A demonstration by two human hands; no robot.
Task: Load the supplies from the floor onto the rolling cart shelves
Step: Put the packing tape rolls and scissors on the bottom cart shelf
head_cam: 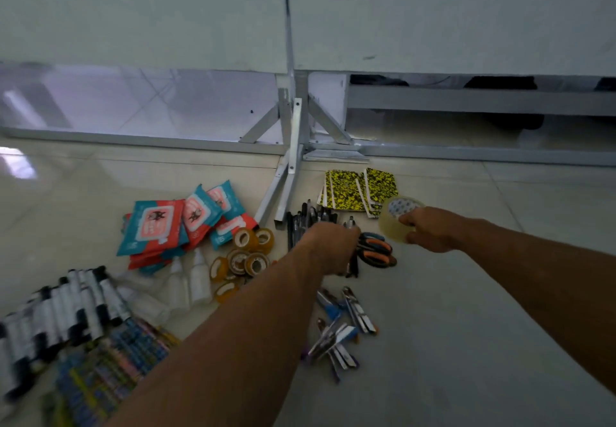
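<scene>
Barely starting: right hand (430, 231) gripping clear tape roll (398, 215), lifting above floor; left hand (333, 246) closing over pens (305, 220) beside scissors (375, 250), grasp hidden, cannot tell. Wipes (160, 226), small tape rolls (243, 256), clips (343, 323) lying on floor (466, 326); cart not showing.

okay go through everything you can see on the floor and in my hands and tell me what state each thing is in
Right hand: gripping a large clear tape roll, lifted.
Left hand: closed among the black pens; exact hold unclear.
Scissors: shut, lying flat.
Small tape rolls: loose cluster on the floor.
Wipe packs: sealed, overlapping pile.
Clear bottles: capped, lying down.
Yellow-black cards: fanned stack.
</scene>
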